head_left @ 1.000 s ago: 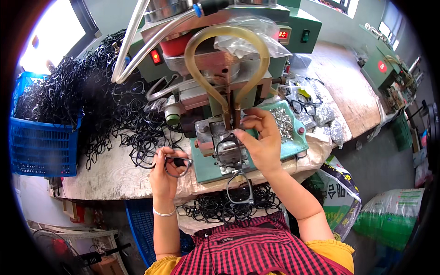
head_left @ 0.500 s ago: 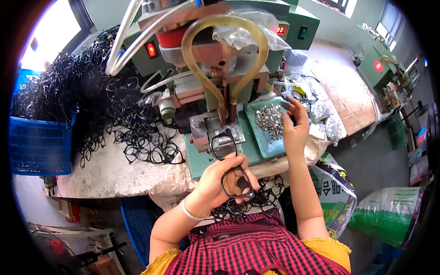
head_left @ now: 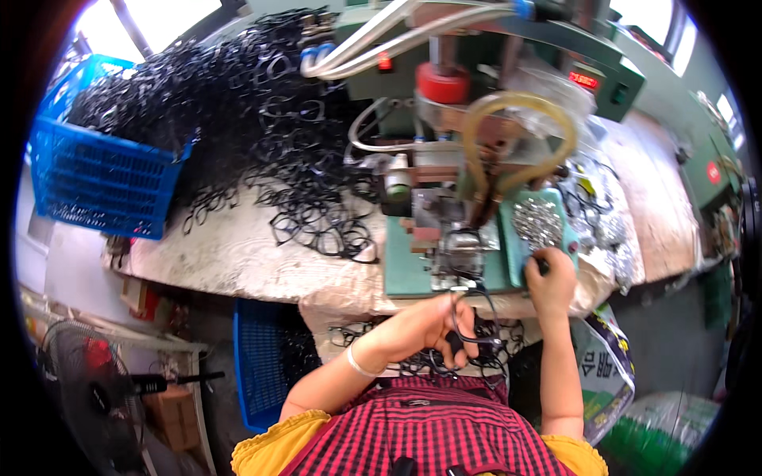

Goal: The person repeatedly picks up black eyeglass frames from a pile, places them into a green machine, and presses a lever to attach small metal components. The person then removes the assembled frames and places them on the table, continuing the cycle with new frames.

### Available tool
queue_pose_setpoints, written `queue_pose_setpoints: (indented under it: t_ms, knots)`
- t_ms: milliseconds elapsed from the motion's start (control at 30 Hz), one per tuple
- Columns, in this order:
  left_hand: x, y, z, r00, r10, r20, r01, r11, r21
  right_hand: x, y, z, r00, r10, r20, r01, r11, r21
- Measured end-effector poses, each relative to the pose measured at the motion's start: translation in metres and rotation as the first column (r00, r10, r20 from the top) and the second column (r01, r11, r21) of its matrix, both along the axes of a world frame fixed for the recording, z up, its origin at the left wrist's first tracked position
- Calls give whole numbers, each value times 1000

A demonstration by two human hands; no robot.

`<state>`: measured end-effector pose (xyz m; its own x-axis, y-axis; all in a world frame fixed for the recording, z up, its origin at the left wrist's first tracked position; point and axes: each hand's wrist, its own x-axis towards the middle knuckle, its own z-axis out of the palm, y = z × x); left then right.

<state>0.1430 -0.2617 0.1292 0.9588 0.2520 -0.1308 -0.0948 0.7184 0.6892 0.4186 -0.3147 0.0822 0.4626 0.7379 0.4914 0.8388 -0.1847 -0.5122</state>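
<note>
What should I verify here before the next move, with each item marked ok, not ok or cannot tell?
1. Left hand has hold of a black glasses frame: ok.
2. Right hand is at the teal tray: ok, at its near end.
3. Small metal pieces are in the tray: ok, heaped.
4. A piece is between the right fingertips: cannot tell, too small and blurred.
5. Frame is seated on the metal fixture: cannot tell, blurred there.
6. Worktop left of the machine is clear: not ok, a pile of black frames covers much of it.
</note>
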Motion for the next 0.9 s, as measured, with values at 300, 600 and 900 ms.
queue_pose_setpoints:
  t_ms: [300, 600, 900]
  knots:
    - [-96, 30, 73, 204, 781, 591, 138, -620, 772, -7, 16, 23, 983, 120, -142, -74, 954, 290]
    - [-97, 96, -82, 232, 874, 428, 339, -485, 806, -1, 6, 5, 909, 101, -405, 0, 970, 241]
    - [-206, 176, -132, -49, 992, 115, -271, -124, 954, 11, -59, 11, 901, 43, -433, 56, 975, 214]
